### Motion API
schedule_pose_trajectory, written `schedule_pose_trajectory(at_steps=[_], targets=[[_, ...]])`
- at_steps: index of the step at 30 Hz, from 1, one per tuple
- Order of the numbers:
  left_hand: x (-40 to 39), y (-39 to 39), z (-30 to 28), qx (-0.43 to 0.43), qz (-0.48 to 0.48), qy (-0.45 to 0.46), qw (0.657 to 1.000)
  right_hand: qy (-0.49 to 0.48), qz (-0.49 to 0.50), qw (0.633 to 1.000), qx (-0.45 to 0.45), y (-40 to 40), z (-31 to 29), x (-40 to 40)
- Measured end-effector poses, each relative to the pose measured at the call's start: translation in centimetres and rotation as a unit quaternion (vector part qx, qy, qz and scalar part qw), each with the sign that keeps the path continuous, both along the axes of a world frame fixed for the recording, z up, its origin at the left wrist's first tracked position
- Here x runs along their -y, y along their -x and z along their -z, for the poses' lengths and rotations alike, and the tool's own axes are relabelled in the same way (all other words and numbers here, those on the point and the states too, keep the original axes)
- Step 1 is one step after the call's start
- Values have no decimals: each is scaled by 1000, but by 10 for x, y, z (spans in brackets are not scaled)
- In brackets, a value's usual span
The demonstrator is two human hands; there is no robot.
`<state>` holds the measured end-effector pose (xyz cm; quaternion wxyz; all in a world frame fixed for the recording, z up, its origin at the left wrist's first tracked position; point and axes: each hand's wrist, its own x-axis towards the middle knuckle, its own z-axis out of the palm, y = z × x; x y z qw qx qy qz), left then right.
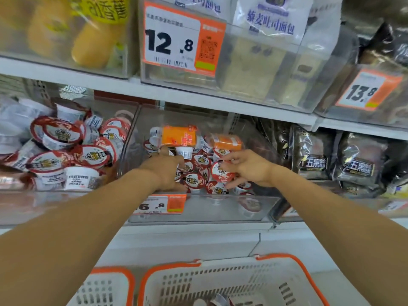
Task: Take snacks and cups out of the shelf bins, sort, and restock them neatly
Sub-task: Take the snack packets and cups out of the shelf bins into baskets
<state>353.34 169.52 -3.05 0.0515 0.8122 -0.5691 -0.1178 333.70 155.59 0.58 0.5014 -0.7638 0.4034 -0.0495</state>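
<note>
On the lower shelf, the left-hand clear bin (66, 195) is heaped with red-and-white lidded cups (56, 131), some on their sides. Next to it, at the middle of the shelf, stands a second clear bin (205, 208) with an orange price tag (162, 205) on its front, and both bare arms reach straight forward into it. The left hand (164, 171) lies palm down on the pile of cups at about nine o'clock in that bin, wrist bent slightly, its fingers (176, 159) curled down among the cups; whether they actually grip one I cannot tell. At twelve o'clock in the bin two orange packets (180, 135) lie on top of the cups. The right hand (247, 167) sits at about three o'clock, turned sideways with the thumb up, and its fingers (231, 161) are curled round a tilted red-lidded cup (221, 172), pinching it by its rim just above the others. To the right, dark wrapped bread packs (357, 166) fill the next section. Below, nearest the person, two white baskets with orange rims (231, 281) sit side by side, the larger one holding what looks like a cup or two at its bottom edge.
</note>
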Motion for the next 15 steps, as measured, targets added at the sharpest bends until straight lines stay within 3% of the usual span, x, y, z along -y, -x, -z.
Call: schedule_pose_trajectory(at_steps=[3,5,7,11,15], targets=[[2,0,0,1,-8,-9,1000,149,-63,978,-134,-9,-2,-7],[5,1,-2,4,-19,-9,1000,160,-100,963,-192,-12,0,-9],[9,1,-4,10,-32,-21,999,139,-126,963,-191,-18,2,-17],[17,4,-9,10,-39,-65,997,261,-183,929,-191,-30,19,-21],[25,20,-19,-11,-3,-128,992,298,-172,923,-174,-33,30,-15]])
